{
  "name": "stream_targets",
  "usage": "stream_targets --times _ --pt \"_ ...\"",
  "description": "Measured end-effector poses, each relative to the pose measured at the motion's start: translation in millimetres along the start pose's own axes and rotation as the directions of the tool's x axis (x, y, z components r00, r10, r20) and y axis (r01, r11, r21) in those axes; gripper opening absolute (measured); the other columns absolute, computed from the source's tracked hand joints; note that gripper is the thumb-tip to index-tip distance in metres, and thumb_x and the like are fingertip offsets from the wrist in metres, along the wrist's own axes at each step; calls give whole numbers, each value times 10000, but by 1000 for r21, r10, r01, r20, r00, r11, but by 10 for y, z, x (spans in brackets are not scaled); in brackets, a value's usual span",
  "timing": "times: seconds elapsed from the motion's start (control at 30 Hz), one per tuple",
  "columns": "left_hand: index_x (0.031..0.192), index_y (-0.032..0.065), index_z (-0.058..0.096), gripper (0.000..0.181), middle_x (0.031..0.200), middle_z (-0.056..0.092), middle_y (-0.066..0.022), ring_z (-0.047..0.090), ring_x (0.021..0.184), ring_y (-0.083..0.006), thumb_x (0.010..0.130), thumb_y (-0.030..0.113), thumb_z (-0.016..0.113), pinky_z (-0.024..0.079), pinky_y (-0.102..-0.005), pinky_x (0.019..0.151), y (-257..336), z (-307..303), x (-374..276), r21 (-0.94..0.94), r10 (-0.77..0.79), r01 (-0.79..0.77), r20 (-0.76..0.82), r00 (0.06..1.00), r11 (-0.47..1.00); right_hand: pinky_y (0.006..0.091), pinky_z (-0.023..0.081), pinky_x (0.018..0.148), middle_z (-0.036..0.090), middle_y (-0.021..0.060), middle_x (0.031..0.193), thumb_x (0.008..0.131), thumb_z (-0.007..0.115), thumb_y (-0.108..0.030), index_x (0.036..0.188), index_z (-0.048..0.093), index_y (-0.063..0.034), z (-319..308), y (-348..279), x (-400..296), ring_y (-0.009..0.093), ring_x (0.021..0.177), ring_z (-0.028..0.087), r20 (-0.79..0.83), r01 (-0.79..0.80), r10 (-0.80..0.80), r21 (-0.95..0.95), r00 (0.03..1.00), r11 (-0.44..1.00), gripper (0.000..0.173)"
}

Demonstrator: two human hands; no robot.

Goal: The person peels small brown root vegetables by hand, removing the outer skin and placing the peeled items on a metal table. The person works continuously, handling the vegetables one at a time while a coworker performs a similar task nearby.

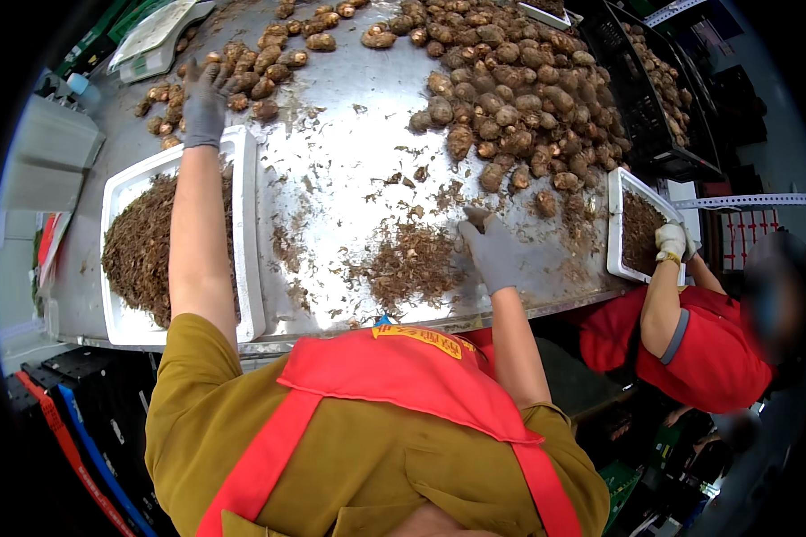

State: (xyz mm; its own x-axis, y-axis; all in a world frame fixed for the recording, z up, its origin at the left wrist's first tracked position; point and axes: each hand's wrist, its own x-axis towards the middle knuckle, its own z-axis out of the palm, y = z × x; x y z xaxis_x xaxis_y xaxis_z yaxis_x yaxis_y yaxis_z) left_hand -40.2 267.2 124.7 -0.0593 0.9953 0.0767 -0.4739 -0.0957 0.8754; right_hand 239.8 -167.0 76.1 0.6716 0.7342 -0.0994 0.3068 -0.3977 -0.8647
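Note:
My left hand [205, 107], in a grey glove, reaches over a white foam box [248, 235] to a loose group of taro corms [245, 77] at the far left of the metal table [336, 168]. Its fingers are spread beside the corms, and nothing shows in its grasp. My right hand [489, 248], gloved in grey too, rests low over the table with fingers apart, just right of a scattered heap of brown husk scraps [410, 265]. The foam box holds a mound of brown husks [141, 248]. Beyond my right hand lies a large pile of hairy taro corms [524, 101].
A co-worker [705, 342] in red, with light gloves, works at another white foam box [614, 221] on the right. A black crate [672, 158] of corms stands at the back right, and a scale [154, 50] at the back left. The table's near edge runs before me.

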Motion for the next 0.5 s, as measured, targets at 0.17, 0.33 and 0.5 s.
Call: stream_targets --times 0.17,0.33,0.5 --pt "1247 -102 530 375 1097 664 -181 655 995 -247 1025 183 429 548 -356 898 -218 22 -463 118 -88 49 355 931 992 421 491 900 632 226 1182 823 674 -356 1334 530 -12 18 -53 609 349 1035 630 -50 155 -183 -347 982 925 632" --pt "1099 -51 621 420 1040 685 -184 668 910 -225 1030 315 427 560 -353 861 -485 286 -1695 360 -386 267 315 867 894 440 476 977 537 253 1343 818 678 -378 1412 423 10 231 -581 1235 375 1158 590 26 -132 157 -412 987 902 754" --pt "1096 -18 620 384 1011 688 -159 662 852 -174 1013 333 488 561 -313 794 -833 520 -2357 365 -597 476 417 685 800 449 487 974 517 271 1354 804 698 -429 1431 387 37 377 -396 1662 391 1166 580 0 -226 283 -604 959 765 841"
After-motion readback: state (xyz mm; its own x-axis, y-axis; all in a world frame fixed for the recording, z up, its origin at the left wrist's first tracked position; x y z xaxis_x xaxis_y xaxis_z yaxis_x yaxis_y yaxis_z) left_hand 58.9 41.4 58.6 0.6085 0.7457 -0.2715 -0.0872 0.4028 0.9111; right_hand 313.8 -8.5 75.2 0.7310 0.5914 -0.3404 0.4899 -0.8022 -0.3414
